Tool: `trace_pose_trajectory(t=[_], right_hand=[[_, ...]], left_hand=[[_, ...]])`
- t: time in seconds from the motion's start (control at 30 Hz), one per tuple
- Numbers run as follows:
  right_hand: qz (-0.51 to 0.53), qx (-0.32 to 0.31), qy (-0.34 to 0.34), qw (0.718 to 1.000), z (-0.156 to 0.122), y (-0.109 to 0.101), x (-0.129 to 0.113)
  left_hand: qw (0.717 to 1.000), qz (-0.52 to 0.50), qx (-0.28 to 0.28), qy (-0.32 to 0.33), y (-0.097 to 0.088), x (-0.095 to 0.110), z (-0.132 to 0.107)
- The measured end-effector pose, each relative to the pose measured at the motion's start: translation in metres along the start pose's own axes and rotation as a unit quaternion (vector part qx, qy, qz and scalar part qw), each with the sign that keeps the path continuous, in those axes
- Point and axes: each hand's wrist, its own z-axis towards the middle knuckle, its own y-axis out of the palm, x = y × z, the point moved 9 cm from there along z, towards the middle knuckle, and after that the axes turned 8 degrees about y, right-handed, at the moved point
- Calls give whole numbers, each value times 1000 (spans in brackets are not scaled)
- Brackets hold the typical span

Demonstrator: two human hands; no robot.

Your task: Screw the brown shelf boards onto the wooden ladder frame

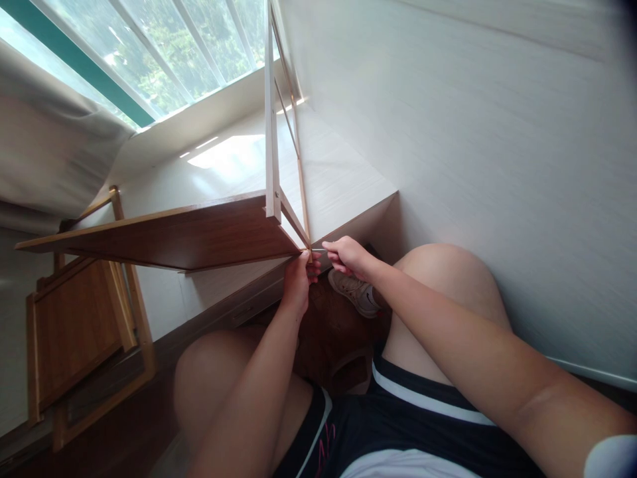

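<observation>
A wooden shelf (199, 239) with a brown board and pale upright side bars rests on the light-coloured desktop (343, 153). At its near lower corner, my left hand (300, 282) is closed around the frame. My right hand (348, 255) pinches a thin metal rod (319, 250) that points left at that same corner. The rod's tip and far end are hidden, so its exact kind cannot be told. A thin bar frame (302, 186) rises from the corner beside the pale upright (272, 133).
A folding wooden chair (79, 325) stands at the left, beside the desk. A curtain (54, 126) and a barred window (184, 53) are behind. A pale wall (472, 153) borders the right side. My knees flank the desk's front edge; a shoe (353, 292) shows below.
</observation>
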Motion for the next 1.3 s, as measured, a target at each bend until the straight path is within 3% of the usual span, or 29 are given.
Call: trace_pose_trajectory(t=[0.2,0.37,0.53,0.77,0.97,1.13,1.3], right_hand=[[-6,-14,7,1000,3,1,1],[-73,6,-38,997,5,-1,-8],[-216,63,-95,970,3,-6,-17],[-248,45,-142,957,0,-4,-23],[-360,83,-221,902,-10,-6,-38],[-441,134,-216,861,-15,-11,-43],[-415,97,-202,882,-11,-7,-38]], left_hand=[[1000,-7,4,-3,0,-2,1],[999,-28,31,-19,-4,-3,-1],[998,-38,50,-27,-6,-1,-2],[997,-53,53,-34,-6,1,-3],[996,-54,60,-37,-9,0,-3],[996,-54,59,-37,-8,2,-4],[995,-57,65,-41,-8,1,-5]])
